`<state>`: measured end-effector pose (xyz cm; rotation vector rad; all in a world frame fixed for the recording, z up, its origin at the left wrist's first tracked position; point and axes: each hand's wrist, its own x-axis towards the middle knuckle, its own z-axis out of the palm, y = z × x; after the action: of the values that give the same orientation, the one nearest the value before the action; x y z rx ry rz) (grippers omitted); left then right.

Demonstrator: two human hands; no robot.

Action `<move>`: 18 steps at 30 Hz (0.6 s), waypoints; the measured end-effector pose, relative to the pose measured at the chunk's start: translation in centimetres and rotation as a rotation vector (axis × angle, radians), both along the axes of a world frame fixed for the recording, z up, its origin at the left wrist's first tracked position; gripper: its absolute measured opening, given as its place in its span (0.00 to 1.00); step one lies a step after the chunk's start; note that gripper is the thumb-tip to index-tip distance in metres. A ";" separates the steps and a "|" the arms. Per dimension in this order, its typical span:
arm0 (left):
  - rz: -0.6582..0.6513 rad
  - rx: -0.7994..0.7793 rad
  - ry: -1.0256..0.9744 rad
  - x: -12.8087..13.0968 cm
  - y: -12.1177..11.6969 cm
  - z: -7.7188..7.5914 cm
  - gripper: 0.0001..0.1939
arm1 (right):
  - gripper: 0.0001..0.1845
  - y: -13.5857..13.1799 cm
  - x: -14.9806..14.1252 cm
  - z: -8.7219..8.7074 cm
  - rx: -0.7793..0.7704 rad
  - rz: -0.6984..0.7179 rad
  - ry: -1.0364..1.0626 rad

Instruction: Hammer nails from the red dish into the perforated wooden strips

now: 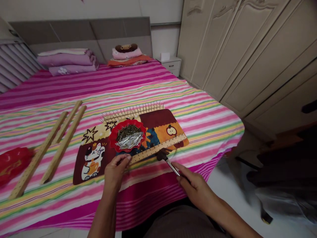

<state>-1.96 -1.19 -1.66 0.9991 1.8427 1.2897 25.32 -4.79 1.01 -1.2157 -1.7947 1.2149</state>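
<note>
My right hand (193, 181) is closed round the handle of a hammer (172, 167), whose dark head lies over the near edge of a drilled wooden strip (158, 147). At the left end of that strip, my left hand (118, 167) has thumb and forefinger pinched on the wood; whether a nail is also between them is too small to tell. The strip rests on a patterned mat (92, 158) with a cat on it. Just beyond, a red scalloped dish (112, 140) holds many loose nails (130, 137). A second strip (119, 117), studded with upright nails, lies along the mat's far edge.
On the left of the striped bed (198, 109) lie several wooden bars (65, 145) beside a red plastic item (15, 163). Folded bedding (66, 61) is stacked near the headboard (74, 33). Tall wardrobes (223, 49) line the right side, past the bed's edge.
</note>
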 end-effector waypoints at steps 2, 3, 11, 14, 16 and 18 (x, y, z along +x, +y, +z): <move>0.022 -0.012 -0.139 0.1 0.2 0.0 0.19 | 0.24 0.0 0.0 0.0 -0.001 0.003 -0.001; 0.032 -0.018 -0.201 0.2 0.3 0.0 0.20 | 0.24 -0.1 0.0 0.0 -0.001 0.003 -0.001; -0.005 -0.076 -0.085 0.4 0.9 -0.4 0.16 | 0.24 -0.1 0.0 -0.2 0.000 0.004 0.000; -0.041 -0.111 0.025 0.2 1.0 -0.6 0.15 | 0.24 -0.1 0.0 -0.2 0.000 0.006 -0.011; -0.068 -0.112 0.116 0.1 1.0 -0.9 0.14 | 0.24 -0.1 0.1 -0.3 0.006 0.004 -0.024; -0.083 -0.102 0.198 0.1 1.0 -1.1 0.13 | 0.24 -0.2 0.1 -0.3 0.008 0.007 -0.025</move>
<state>-1.91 -0.20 -2.73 1.1695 1.9710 1.0686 25.39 -4.97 0.68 -1.2260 -1.8216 1.2005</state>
